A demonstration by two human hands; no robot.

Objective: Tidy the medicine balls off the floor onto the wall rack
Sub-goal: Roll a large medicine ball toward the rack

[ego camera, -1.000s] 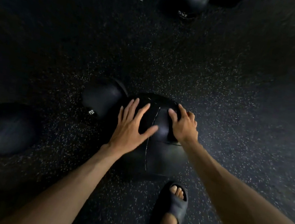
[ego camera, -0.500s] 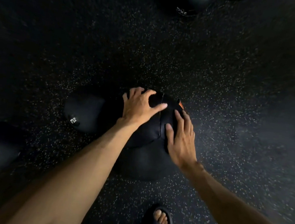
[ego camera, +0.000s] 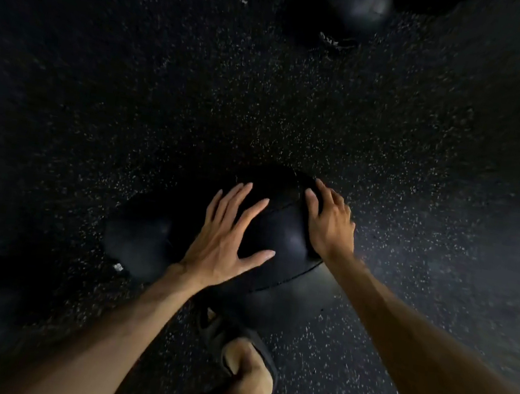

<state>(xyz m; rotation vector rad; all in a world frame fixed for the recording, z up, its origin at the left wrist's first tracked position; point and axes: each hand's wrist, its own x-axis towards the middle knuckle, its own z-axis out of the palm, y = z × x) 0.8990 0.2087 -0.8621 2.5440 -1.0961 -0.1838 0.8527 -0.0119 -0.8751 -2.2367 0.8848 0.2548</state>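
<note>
Left hand [ego camera: 226, 245] rests on the large medicine ball [ego camera: 281, 229], fingers splayed straight; right hand [ego camera: 330, 225] presses its 2 o'clock flank, fingers relaxed. A smaller ball [ego camera: 138, 241] lies at 9 o'clock.

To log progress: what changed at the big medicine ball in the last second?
The left hand drew back from the far top of the medicine ball to its near left side, fingers spread; the right hand moved to its far right side. The ball seems slightly turned. It stays beside the smaller ball.
</note>
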